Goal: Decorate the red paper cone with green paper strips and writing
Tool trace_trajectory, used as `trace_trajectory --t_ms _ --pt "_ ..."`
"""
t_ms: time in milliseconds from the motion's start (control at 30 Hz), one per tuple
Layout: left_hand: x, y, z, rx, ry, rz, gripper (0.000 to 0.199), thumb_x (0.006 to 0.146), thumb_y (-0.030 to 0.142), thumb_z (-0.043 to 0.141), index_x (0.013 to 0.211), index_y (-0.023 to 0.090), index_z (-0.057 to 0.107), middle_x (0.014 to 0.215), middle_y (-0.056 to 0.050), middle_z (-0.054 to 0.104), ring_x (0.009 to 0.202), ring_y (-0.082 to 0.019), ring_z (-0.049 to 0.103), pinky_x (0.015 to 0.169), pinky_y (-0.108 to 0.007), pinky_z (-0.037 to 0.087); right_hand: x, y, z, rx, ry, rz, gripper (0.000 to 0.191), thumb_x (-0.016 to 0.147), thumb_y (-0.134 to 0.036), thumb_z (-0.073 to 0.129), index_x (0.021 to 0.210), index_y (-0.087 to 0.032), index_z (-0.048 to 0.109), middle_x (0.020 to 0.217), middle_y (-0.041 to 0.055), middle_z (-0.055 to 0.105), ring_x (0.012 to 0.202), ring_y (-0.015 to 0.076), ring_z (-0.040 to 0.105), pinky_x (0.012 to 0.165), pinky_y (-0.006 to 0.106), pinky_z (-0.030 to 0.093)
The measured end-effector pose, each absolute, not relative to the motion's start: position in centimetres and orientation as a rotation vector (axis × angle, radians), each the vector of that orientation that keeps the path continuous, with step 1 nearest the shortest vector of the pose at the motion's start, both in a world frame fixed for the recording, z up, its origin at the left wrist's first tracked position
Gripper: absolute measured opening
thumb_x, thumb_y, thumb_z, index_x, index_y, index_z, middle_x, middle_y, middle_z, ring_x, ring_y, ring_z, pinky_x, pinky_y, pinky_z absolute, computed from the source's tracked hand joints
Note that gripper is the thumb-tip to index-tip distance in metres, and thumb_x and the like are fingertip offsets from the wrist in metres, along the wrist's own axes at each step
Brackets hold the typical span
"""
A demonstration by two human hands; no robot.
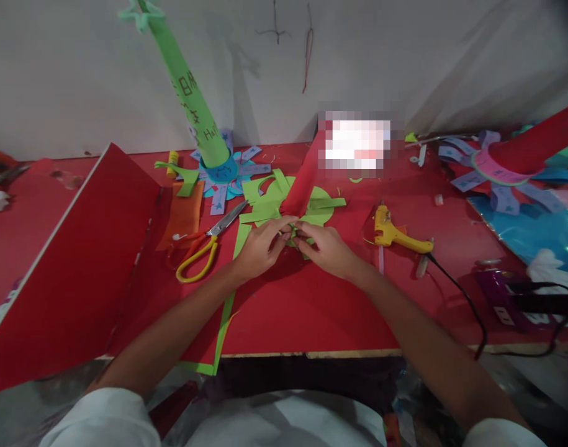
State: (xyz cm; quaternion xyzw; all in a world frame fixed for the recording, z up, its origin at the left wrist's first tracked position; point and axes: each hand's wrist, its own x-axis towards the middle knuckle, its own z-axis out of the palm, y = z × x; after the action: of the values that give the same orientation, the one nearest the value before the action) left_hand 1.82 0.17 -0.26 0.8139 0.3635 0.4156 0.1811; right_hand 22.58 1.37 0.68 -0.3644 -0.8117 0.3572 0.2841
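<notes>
My left hand (264, 245) and my right hand (327, 246) meet at the near side of a green paper cutout (320, 197) with strips sticking out. Fingers of both hands are closed on a green paper strip (292, 230) at the foot of a red paper tube (305, 180). The tube stands tilted on the cutout, its top in front of a blurred patch. Scissors (209, 242) with yellow and orange handles lie left of my left hand. A yellow glue gun (398, 233) rests right of my right hand.
A green paper tube (190, 93) on a blue and purple base stands behind. Another red tube (544, 139) with a pink band leans at the right. A red board (79, 267) stands upright at the left. The glue gun's black cord (465, 298) crosses the table's front edge.
</notes>
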Motion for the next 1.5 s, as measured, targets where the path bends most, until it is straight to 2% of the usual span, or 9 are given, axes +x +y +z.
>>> trace_trajectory --t_ms 200,467,833,1000,1300,1500 --pt "1.73 0.25 -0.58 2.331 1.059 1.155 0.037 0.103 0.017 0.052 0.139 0.021 0.055 0.1 -0.004 0.074 0.096 -0.014 0.071 0.09 -0.028 0.056 22.51 1.38 0.49 -0.969 -2.199 0.936 0.027 0.104 -0.034 0.049 0.125 -0.023 0.062 0.116 0.0095 0.076 0.107 0.0255 0.073 0.09 0.035 0.053" --pt "1.69 0.19 -0.73 2.322 1.064 1.139 0.037 0.102 0.022 0.055 0.139 0.021 0.054 0.103 -0.006 0.075 0.101 -0.017 0.072 0.093 -0.031 0.057 22.44 1.26 0.56 -0.993 -2.226 0.903 0.029 0.106 -0.036 0.049 0.129 -0.024 0.06 0.112 0.0082 0.077 0.102 0.025 0.073 0.086 0.033 0.052" --pt "1.8 0.17 -0.71 2.312 1.094 1.132 0.041 0.098 0.013 0.054 0.138 0.022 0.054 0.1 -0.004 0.075 0.1 -0.016 0.072 0.093 -0.03 0.056 22.42 1.25 0.3 -0.995 -2.243 0.889 0.025 0.105 -0.033 0.048 0.126 -0.024 0.059 0.114 0.009 0.076 0.102 0.0258 0.072 0.085 0.034 0.05" --pt "1.85 0.1 -0.38 2.339 1.073 1.15 0.041 0.097 0.011 0.054 0.137 0.021 0.055 0.099 -0.004 0.075 0.099 -0.016 0.072 0.092 -0.028 0.056 22.45 1.32 0.11 -1.047 -2.28 0.856 0.021 0.103 -0.03 0.051 0.12 -0.023 0.06 0.109 0.0094 0.075 0.099 0.0267 0.071 0.084 0.034 0.049" --pt "1.77 0.13 -0.62 2.357 1.095 1.154 0.042 0.096 0.012 0.054 0.138 0.021 0.054 0.096 -0.002 0.074 0.095 -0.015 0.072 0.089 -0.027 0.056 22.37 1.29 0.22 -1.024 -2.272 0.845 0.023 0.1 -0.025 0.048 0.119 -0.021 0.06 0.108 0.0092 0.073 0.096 0.0234 0.069 0.082 0.031 0.046" --pt "1.79 0.09 -0.41 2.366 1.089 1.168 0.043 0.094 0.01 0.055 0.135 0.022 0.056 0.093 -0.001 0.073 0.091 -0.014 0.072 0.086 -0.027 0.056 22.43 1.28 0.45 -1.087 -2.171 0.791 0.038 0.088 -0.011 0.046 0.121 -0.019 0.063 0.085 0.0041 0.071 0.074 0.0182 0.063 0.071 0.028 0.043"
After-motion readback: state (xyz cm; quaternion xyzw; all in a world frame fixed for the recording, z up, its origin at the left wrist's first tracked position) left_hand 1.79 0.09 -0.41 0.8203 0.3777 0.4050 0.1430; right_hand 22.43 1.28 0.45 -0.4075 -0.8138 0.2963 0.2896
